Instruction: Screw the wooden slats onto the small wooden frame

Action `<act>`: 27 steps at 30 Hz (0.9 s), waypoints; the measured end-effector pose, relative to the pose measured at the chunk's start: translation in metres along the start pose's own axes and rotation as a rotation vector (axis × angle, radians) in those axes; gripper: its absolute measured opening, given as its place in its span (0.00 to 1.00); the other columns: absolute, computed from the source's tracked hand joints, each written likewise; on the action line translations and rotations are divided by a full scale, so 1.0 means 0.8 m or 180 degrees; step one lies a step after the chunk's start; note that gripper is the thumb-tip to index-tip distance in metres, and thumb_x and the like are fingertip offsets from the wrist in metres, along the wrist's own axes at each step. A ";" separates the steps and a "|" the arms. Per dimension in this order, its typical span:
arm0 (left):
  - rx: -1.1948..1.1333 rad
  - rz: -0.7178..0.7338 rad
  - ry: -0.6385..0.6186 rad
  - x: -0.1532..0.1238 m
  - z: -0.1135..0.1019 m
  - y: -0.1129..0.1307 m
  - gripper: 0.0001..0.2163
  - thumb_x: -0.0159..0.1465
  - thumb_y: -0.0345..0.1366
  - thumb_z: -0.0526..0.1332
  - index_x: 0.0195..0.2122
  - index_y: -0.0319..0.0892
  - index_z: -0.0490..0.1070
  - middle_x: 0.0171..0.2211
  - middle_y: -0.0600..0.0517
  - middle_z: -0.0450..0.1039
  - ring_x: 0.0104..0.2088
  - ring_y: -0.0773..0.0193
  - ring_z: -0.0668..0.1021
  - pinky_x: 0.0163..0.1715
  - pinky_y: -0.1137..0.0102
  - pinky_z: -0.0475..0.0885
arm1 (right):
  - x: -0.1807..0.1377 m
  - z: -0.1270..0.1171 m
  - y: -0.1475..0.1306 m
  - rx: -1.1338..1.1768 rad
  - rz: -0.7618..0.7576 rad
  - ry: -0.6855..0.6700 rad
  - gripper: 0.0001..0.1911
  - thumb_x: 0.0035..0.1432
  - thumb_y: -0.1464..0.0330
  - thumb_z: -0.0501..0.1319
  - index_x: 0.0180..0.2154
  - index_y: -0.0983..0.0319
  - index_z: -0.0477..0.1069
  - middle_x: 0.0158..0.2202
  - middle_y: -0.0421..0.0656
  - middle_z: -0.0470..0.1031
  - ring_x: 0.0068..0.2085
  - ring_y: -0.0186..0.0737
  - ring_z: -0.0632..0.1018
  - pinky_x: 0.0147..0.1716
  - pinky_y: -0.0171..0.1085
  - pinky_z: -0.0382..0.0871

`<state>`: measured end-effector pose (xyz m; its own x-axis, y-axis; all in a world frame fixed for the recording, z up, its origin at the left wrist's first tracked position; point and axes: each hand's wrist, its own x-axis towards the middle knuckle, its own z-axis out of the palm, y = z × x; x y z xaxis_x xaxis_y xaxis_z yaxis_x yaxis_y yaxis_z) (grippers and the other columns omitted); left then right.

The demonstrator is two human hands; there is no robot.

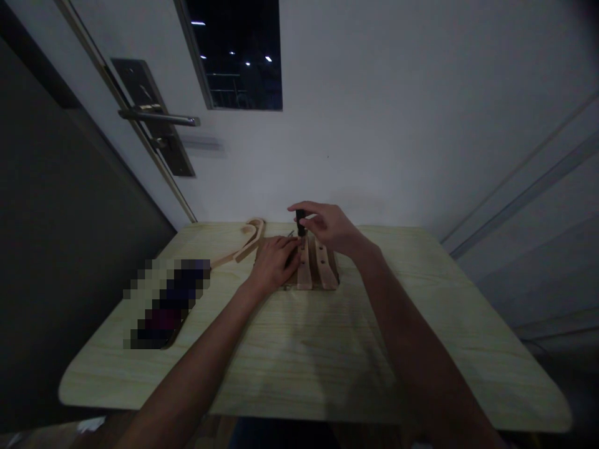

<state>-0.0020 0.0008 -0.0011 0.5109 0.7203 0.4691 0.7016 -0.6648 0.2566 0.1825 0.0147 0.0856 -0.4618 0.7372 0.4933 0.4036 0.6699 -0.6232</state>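
My right hand [330,227] grips the black handle of a screwdriver [300,223], which stands upright with its lower end at a pale wooden strip [304,274]. Beside that lies a second wooden strip [327,274] with dark holes in it. Both strips rest on a darker flat piece that shows between them. My left hand [275,260] bends over the left side of this wooden work, its fingers closed against the first strip near the screwdriver's end. The screwdriver's tip is too small to make out, and my left hand hides the assembly's left part.
Left of my hands, curved wooden hook-shaped pieces [253,234] lie on the pale table [290,362]. A phone-like dark object [173,312], partly pixelated, is further left. A white door with a metal handle [159,117] and a dark window [238,56] rises behind the table.
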 end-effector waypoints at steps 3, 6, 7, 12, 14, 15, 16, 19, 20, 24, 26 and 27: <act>0.0007 0.0025 -0.0021 0.000 -0.001 0.001 0.16 0.69 0.37 0.54 0.54 0.38 0.72 0.53 0.41 0.75 0.52 0.49 0.75 0.53 0.51 0.70 | 0.002 0.003 -0.001 0.0066 0.0041 0.0056 0.15 0.59 0.70 0.58 0.48 0.61 0.74 0.41 0.43 0.78 0.33 0.34 0.76 0.36 0.35 0.71; 0.0013 0.0015 -0.0013 0.000 -0.001 0.002 0.16 0.69 0.37 0.54 0.54 0.38 0.72 0.52 0.41 0.75 0.53 0.49 0.74 0.54 0.50 0.70 | 0.005 0.007 -0.002 0.0004 0.0076 0.0169 0.09 0.56 0.65 0.63 0.39 0.61 0.72 0.29 0.38 0.74 0.29 0.33 0.74 0.34 0.34 0.68; 0.0015 0.0006 -0.0004 0.000 -0.002 0.002 0.16 0.69 0.37 0.54 0.54 0.38 0.72 0.52 0.41 0.75 0.53 0.49 0.74 0.54 0.50 0.70 | 0.006 0.009 -0.002 -0.0048 0.0081 0.0218 0.09 0.55 0.64 0.64 0.36 0.61 0.71 0.26 0.37 0.72 0.28 0.33 0.73 0.33 0.34 0.67; -0.0009 -0.0024 -0.0045 0.000 -0.002 0.003 0.16 0.69 0.37 0.54 0.54 0.39 0.72 0.53 0.41 0.75 0.53 0.49 0.74 0.54 0.51 0.70 | 0.006 0.011 -0.001 -0.0425 0.0109 0.0463 0.15 0.52 0.61 0.67 0.28 0.59 0.61 0.22 0.34 0.65 0.26 0.32 0.67 0.30 0.34 0.61; -0.0024 -0.0048 -0.0057 0.000 -0.002 0.003 0.16 0.69 0.37 0.54 0.54 0.40 0.72 0.53 0.42 0.75 0.53 0.50 0.74 0.54 0.51 0.70 | 0.005 0.011 0.000 -0.0485 0.0121 0.0532 0.18 0.51 0.61 0.67 0.27 0.58 0.57 0.23 0.35 0.65 0.26 0.32 0.66 0.29 0.34 0.60; -0.0027 -0.0061 -0.0058 0.000 -0.002 0.003 0.16 0.69 0.37 0.54 0.54 0.40 0.72 0.53 0.42 0.75 0.53 0.50 0.74 0.54 0.51 0.70 | 0.004 0.012 0.001 -0.0492 0.0136 0.0549 0.18 0.51 0.61 0.67 0.27 0.58 0.57 0.24 0.35 0.65 0.27 0.33 0.66 0.29 0.34 0.60; -0.0023 -0.0068 -0.0057 0.000 -0.002 0.003 0.16 0.69 0.36 0.54 0.54 0.40 0.72 0.52 0.42 0.75 0.53 0.50 0.74 0.54 0.51 0.70 | 0.004 0.013 0.002 -0.0498 0.0141 0.0547 0.16 0.52 0.62 0.66 0.28 0.58 0.58 0.25 0.36 0.66 0.27 0.33 0.66 0.30 0.34 0.60; -0.0030 -0.0054 -0.0038 -0.001 -0.002 0.003 0.16 0.69 0.37 0.54 0.55 0.39 0.71 0.53 0.42 0.75 0.54 0.50 0.74 0.55 0.51 0.69 | 0.005 0.018 0.004 -0.0560 0.0040 0.0383 0.07 0.59 0.64 0.59 0.32 0.60 0.64 0.27 0.38 0.70 0.29 0.35 0.69 0.33 0.35 0.62; -0.0026 -0.0057 -0.0050 -0.001 -0.002 0.003 0.16 0.69 0.36 0.54 0.55 0.38 0.71 0.53 0.41 0.75 0.54 0.50 0.74 0.55 0.51 0.69 | 0.006 0.018 0.004 -0.0602 -0.0013 0.0311 0.05 0.61 0.65 0.56 0.33 0.60 0.66 0.28 0.40 0.71 0.30 0.35 0.70 0.34 0.36 0.62; -0.0026 -0.0074 -0.0082 -0.001 -0.002 0.003 0.16 0.69 0.36 0.54 0.55 0.40 0.72 0.53 0.42 0.75 0.53 0.50 0.74 0.54 0.52 0.70 | 0.004 0.014 0.000 -0.0605 -0.0006 0.0062 0.11 0.62 0.69 0.52 0.41 0.62 0.71 0.37 0.45 0.76 0.34 0.37 0.72 0.36 0.36 0.64; -0.0031 -0.0056 -0.0071 -0.001 -0.002 0.003 0.16 0.69 0.37 0.54 0.55 0.41 0.72 0.53 0.43 0.75 0.53 0.50 0.74 0.54 0.51 0.70 | 0.000 0.009 -0.002 -0.0506 0.0072 -0.0071 0.15 0.60 0.70 0.52 0.47 0.62 0.70 0.39 0.45 0.76 0.34 0.36 0.72 0.35 0.35 0.64; -0.0035 -0.0047 -0.0063 -0.001 -0.002 0.003 0.16 0.69 0.37 0.54 0.55 0.41 0.72 0.53 0.42 0.75 0.53 0.50 0.74 0.54 0.51 0.70 | -0.002 0.006 -0.002 -0.0456 0.0103 -0.0145 0.17 0.60 0.71 0.51 0.49 0.62 0.69 0.39 0.45 0.76 0.33 0.36 0.73 0.35 0.35 0.64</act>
<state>-0.0019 -0.0016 0.0004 0.5104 0.7337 0.4486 0.7036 -0.6562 0.2728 0.1782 0.0121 0.0830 -0.4808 0.7560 0.4441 0.5259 0.6539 -0.5439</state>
